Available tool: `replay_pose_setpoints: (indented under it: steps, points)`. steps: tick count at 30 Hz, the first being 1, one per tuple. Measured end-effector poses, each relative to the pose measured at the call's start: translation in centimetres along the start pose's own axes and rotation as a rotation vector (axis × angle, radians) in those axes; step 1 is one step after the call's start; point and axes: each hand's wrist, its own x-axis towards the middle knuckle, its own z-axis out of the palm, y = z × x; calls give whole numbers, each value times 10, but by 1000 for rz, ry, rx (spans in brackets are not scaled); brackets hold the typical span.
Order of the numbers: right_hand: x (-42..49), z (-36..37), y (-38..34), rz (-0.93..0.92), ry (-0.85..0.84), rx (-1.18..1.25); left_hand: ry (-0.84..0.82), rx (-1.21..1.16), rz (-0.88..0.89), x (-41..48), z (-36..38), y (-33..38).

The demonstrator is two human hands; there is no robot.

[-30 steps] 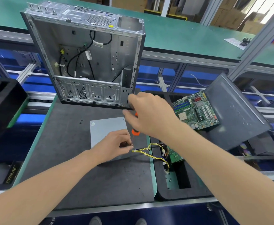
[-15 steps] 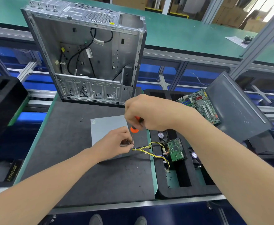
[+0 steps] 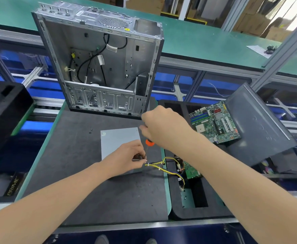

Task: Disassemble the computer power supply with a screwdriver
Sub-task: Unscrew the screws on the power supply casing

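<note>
One power supply (image 3: 117,141) on bench (image 3: 91,191): left hand (image 3: 126,159) fingers pinch its edge; right hand (image 3: 163,127) fingers grip one screwdriver (image 3: 149,143). Box (image 3: 5,185) marked "PRIME".

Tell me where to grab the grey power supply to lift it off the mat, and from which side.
I'd take the power supply by its far left corner, coming from above and the left. It lies flat on the mat, so only its side walls offer hold, and the left hand, screwdriver and yellow cables crowd its near right end.
</note>
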Motion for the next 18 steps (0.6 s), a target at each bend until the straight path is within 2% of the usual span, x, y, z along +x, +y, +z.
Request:
replay_pose_setpoints:
  steps: [5,9,11,12,15,16,18]
  points:
    - [0,-16,19,-386,-181,182,-7,-23,-3,0,-2,2]
    - [-2,-24,24,-478,-286,263,-12,-18,-8,-1,-1,0]
    - [-6,-19,21,-390,-238,256,14,-7,22,0,0,-1]
    - [-7,-15,20,-283,-176,191,20,-7,30,0,0,-1]
    - [-12,-10,7,179,-90,-157,26,5,59,1,0,-2]
    - [-12,-8,2,244,-94,-166,24,3,62,1,0,-2]
    - [-9,-4,0,217,-64,-50,17,-10,60,1,-1,-3]
